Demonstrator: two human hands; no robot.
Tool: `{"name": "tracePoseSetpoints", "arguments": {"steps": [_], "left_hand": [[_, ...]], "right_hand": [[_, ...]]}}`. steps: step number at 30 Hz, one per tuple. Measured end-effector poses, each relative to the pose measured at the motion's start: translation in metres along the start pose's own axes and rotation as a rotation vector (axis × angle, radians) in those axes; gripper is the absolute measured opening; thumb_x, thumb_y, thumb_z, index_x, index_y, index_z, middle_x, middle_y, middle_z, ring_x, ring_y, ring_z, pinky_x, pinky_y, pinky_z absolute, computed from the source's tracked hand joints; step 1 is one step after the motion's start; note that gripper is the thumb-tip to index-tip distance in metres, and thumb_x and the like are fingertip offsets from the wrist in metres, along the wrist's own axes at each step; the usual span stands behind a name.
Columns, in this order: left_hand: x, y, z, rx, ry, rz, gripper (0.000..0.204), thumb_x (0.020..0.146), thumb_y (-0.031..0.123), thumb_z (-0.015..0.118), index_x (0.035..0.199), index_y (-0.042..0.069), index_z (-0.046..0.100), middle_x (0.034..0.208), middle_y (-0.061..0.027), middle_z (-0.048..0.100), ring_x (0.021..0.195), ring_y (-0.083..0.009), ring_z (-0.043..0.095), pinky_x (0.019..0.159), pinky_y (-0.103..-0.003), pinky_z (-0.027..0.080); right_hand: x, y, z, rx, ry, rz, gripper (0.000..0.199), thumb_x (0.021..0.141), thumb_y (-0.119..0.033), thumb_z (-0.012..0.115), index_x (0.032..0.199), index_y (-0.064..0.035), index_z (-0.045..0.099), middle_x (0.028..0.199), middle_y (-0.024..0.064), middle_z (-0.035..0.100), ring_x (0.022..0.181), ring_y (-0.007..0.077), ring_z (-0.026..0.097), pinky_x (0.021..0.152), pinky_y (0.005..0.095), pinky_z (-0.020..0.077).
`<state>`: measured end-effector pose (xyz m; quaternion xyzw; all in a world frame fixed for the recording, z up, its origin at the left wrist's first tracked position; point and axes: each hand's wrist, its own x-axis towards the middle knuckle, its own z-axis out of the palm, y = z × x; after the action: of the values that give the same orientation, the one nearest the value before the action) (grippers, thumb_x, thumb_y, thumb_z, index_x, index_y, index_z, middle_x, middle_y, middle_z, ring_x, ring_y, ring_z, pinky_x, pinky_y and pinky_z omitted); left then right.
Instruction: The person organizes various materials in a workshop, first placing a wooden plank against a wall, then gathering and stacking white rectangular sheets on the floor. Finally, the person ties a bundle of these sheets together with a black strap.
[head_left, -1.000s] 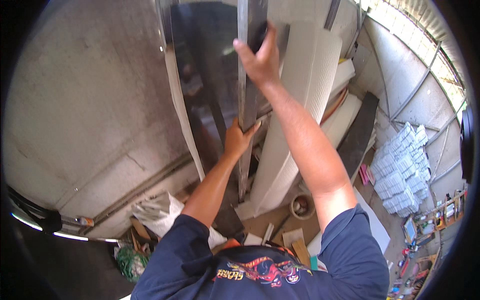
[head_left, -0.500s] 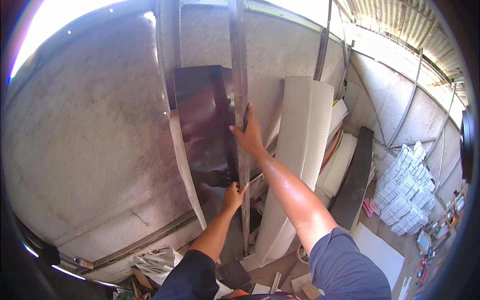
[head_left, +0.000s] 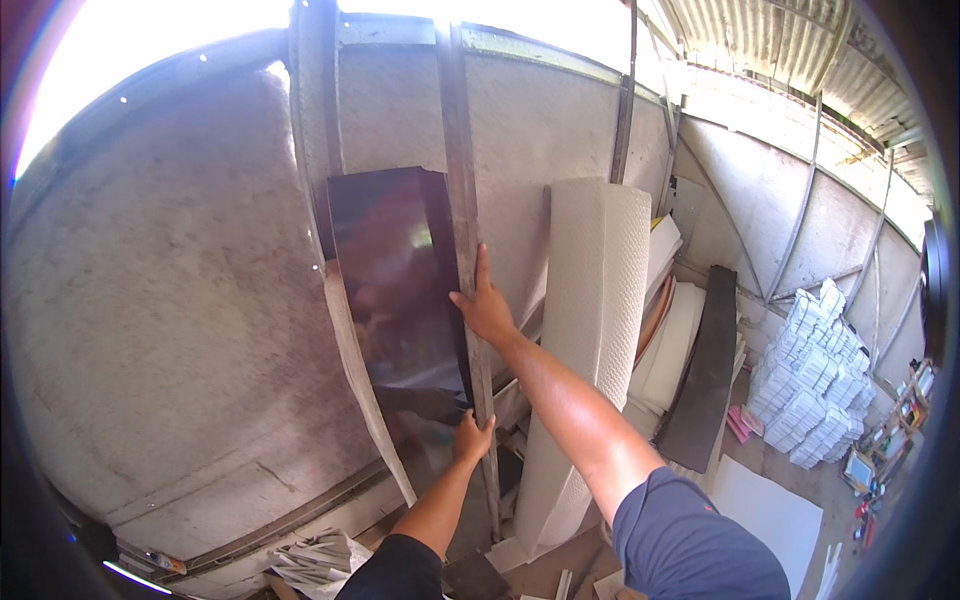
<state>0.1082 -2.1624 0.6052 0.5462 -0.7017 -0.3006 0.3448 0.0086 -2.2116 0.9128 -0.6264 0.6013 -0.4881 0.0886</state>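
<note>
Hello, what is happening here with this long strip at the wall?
A person holds a long, narrow metal strip that stands upright against a grey wall. The right hand grips it higher up, and the left hand grips it lower down. Just behind the strip leans a dark glossy panel. To the right stands a white textured roll, with white sheets and a dark board leaning beyond it.

Beside the glossy dark sheet [head_left: 395,280] stands a dull, weathered metal strip [head_left: 462,200]; the white panel [head_left: 590,300] right of it looks matt and dimpled.
</note>
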Motion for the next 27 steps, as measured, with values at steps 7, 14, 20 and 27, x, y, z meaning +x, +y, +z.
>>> {"name": "tracePoseSetpoints", "arguments": {"steps": [7, 14, 20, 27], "left_hand": [[-0.025, 0.046, -0.017, -0.113, -0.051, -0.081, 0.084, 0.093, 0.051, 0.069, 0.148, -0.005, 0.041, 0.141, -0.0314, 0.056, 0.130, -0.0445, 0.056, 0.108, -0.049, 0.045], [-0.034, 0.049, -0.008, -0.166, 0.004, -0.025, 0.082, 0.094, 0.051, 0.069, 0.145, -0.008, 0.044, 0.139, -0.0321, 0.057, 0.129, -0.0456, 0.056, 0.108, -0.049, 0.046], [-0.050, 0.044, -0.003, -0.280, 0.055, -0.027, 0.073, 0.096, 0.049, 0.067, 0.139, -0.007, 0.051, 0.134, -0.0304, 0.061, 0.126, -0.0437, 0.059, 0.105, -0.048, 0.047], [-0.073, 0.115, -0.001, -0.853, -0.042, -0.079, 0.038, 0.107, 0.036, 0.058, 0.113, -0.001, 0.065, 0.103, -0.0114, 0.070, 0.092, -0.0180, 0.068, 0.074, -0.029, 0.053]], "right_hand": [[-0.021, 0.029, -0.003, 0.061, 0.003, -0.122, 0.111, 0.093, -0.029, 0.074, 0.165, -0.0206, -0.009, 0.132, 0.0402, 0.057, 0.124, 0.0532, 0.057, 0.105, 0.0524, 0.0457], [-0.037, 0.035, -0.011, -0.023, -0.027, -0.051, 0.113, 0.091, -0.034, 0.077, 0.165, -0.0231, -0.007, 0.127, 0.0380, 0.059, 0.118, 0.0506, 0.061, 0.103, 0.0514, 0.0474], [-0.062, 0.031, -0.015, -0.047, -0.066, 0.059, 0.116, 0.090, -0.038, 0.079, 0.165, -0.0270, -0.009, 0.133, 0.0404, 0.053, 0.119, 0.0508, 0.060, 0.106, 0.0518, 0.0470], [-0.141, 0.083, -0.038, -0.020, 0.132, 0.155, 0.084, 0.092, -0.036, 0.076, 0.160, -0.0127, 0.032, 0.142, 0.0317, 0.053, 0.132, 0.0433, 0.054, 0.108, 0.0501, 0.0453]]}}
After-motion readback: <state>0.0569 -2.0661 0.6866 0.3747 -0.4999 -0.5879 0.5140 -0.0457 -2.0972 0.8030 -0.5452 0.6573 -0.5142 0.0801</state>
